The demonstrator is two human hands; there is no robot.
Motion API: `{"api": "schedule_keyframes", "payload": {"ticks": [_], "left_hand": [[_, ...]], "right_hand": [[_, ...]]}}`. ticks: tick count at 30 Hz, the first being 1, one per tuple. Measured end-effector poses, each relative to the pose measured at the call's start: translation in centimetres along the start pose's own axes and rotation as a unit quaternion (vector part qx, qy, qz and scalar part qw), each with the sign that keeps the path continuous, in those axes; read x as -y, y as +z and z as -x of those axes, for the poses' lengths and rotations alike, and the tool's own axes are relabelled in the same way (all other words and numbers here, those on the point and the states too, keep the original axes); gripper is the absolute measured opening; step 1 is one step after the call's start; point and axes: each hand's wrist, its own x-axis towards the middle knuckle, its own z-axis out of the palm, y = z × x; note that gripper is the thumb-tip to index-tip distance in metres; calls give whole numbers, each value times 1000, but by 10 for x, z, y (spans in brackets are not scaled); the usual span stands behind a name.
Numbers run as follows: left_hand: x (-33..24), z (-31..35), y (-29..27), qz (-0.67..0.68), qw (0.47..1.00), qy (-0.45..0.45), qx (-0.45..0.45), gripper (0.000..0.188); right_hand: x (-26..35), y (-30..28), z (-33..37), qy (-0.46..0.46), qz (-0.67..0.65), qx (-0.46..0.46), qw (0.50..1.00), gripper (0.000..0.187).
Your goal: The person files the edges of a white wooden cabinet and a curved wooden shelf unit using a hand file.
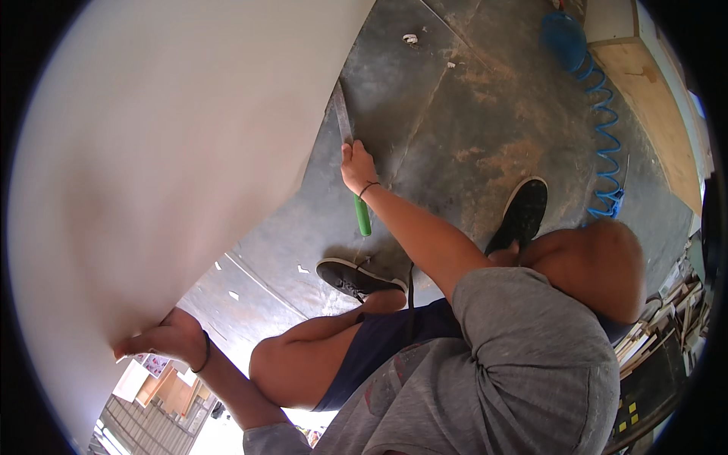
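Observation:
A large, smooth white panel [182, 136] fills the left side of the view. At its lower edge, my left hand [168, 340] rests against it with the fingers stretched out. My right hand [358, 165] is closed round a file [343, 114] with a flat grey blade and a green handle. The blade's far end meets the panel's right edge, where the contact is partly hidden. Below my fist the green handle sticks out toward my shoes. A dark band circles each wrist.
My black shoes [355, 279] stand on a stained grey concrete floor [425, 144] with scattered scraps. A coiled blue air hose [604, 125] hangs at the right beside a wooden panel [648, 98]. Wood offcuts [660, 322] are piled at the lower right.

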Motion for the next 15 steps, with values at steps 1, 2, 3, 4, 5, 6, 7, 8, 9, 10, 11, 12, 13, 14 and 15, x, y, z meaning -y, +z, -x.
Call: {"api": "schedule_keyframes", "payload": {"ticks": [1, 2, 3, 4, 5, 6, 7, 8, 9, 10, 11, 12, 13, 14, 15], "left_hand": [[1, -1, -1, 2, 1000, 0, 4, 78], [2, -3, -4, 3, 1000, 1, 8, 78], [4, -4, -6, 2, 1000, 1, 13, 78], [5, -4, -7, 1, 1000, 1, 14, 79], [5, -4, -7, 0, 1000, 1, 14, 79], [5, -5, -6, 1, 1000, 4, 14, 80], [5, -6, -6, 0, 1000, 8, 13, 80], [5, -6, -5, -2, 1000, 11, 13, 81], [5, -6, -5, -1, 1000, 12, 11, 82], [5, -6, -5, 0, 1000, 9, 9, 82], [4, -7, -6, 1, 1000, 7, 7, 82], [5, -7, -8, -2, 1000, 4, 7, 82], [7, -7, -10, -10, 1000, 13, 11, 83], [9, -8, -12, -18, 999, 21, 17, 83], [10, -9, -13, -26, 999, 30, 23, 83]], "right_hand": [[-2, 0, -1, -7, 5, -14, 1000, 28], [-4, 1, -2, -14, 9, -28, 999, 28], [-5, 3, 0, -18, 14, -40, 999, 29], [-6, 4, 3, -24, 4, -43, 999, 29], [-7, 6, 7, -29, -7, -46, 998, 29], [-5, 8, 9, -38, -19, -49, 998, 29], [-7, 12, 13, -34, -10, -44, 998, 30], [-11, 16, 21, -30, 0, -39, 999, 30], [-14, 17, 27, -27, 13, -36, 999, 30], [-16, 20, 31, -23, 14, -30, 999, 30], [-17, 23, 34, -19, 16, -24, 999, 30], [-18, 27, 39, -12, 17, -15, 1000, 30], [-20, 28, 39, -17, 10, -12, 1000, 30], [-22, 26, 36, -22, 4, -10, 1000, 30], [-21, 26, 34, -26, -3, -9, 1000, 30]]}}
